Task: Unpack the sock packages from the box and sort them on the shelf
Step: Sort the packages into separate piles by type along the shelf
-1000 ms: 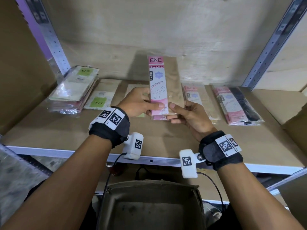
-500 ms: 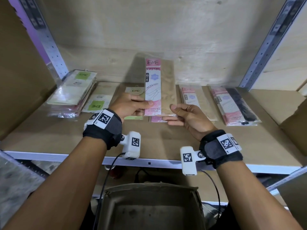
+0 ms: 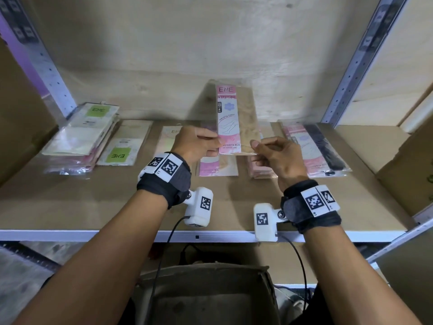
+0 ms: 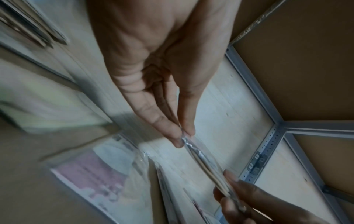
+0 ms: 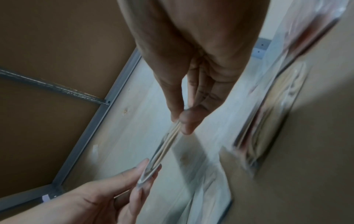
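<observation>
Hands: left hand [image 3: 196, 146] & right hand [image 3: 278, 156] pinch pink sock pack [image 3: 232, 120] upright above shelf [image 3: 70, 207] | tip: lay flat on matching pink pile [image 3: 218, 170], edges aligned.

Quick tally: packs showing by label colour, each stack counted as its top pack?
Green label: 3 - left stack, flat pack, pack behind left hand.
Pink label: 4 - held pack, pack beneath it, pack behind right hand, right pack.
Total: 7.
</observation>
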